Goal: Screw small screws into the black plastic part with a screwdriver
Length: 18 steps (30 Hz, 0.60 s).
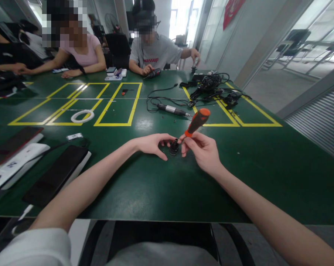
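Note:
A small dark cylindrical part (pixel 174 148) with a round base and a narrower top stands on the green table (pixel 145 192) in front of me. My left hand (pixel 156 143) curves around its left side, thumb and fingers apart. I cannot tell whether the fingertips touch it. My right hand (pixel 201 149) pinches a screwdriver (pixel 198 122) low down, by the orange collar and shaft. Its orange and black handle tilts up to the right, above the fingers. The screwdriver's tip is hidden near the fingers, close to the dark part.
Beyond my hands lies an electric screwdriver (pixel 172 109) with its cord, near a heap of black cables (pixel 211 87). A tape roll (pixel 82 116) sits among yellow floor-style markings. Phones (pixel 57 173) and a white power strip (pixel 20 162) occupy the left. Co-workers sit opposite, one holding a dark tool (pixel 153 73).

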### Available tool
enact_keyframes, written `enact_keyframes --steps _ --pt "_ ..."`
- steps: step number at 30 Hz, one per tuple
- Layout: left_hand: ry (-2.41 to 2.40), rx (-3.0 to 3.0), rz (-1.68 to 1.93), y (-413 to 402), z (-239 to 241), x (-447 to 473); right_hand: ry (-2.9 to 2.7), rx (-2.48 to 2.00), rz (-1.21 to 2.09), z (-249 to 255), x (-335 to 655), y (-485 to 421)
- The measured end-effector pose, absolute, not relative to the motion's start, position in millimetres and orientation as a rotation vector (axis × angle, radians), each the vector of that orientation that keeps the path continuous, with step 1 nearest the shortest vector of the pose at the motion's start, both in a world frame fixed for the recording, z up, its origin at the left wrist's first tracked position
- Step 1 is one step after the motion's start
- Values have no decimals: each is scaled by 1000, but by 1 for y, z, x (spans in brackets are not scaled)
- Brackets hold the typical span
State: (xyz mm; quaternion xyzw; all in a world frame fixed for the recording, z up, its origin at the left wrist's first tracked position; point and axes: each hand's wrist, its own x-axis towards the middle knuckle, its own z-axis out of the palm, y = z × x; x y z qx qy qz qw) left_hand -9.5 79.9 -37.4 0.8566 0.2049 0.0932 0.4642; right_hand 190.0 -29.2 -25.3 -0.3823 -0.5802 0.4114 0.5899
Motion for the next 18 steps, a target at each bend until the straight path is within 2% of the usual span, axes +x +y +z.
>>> enact_keyframes --steps 10,18 --pt "530 1800 218 84 -29 -12 -1295 -869 973 -22 186 -29" --pt "584 1841 266 82 -36 -6 -1367 -858 952 -23 189 -29"
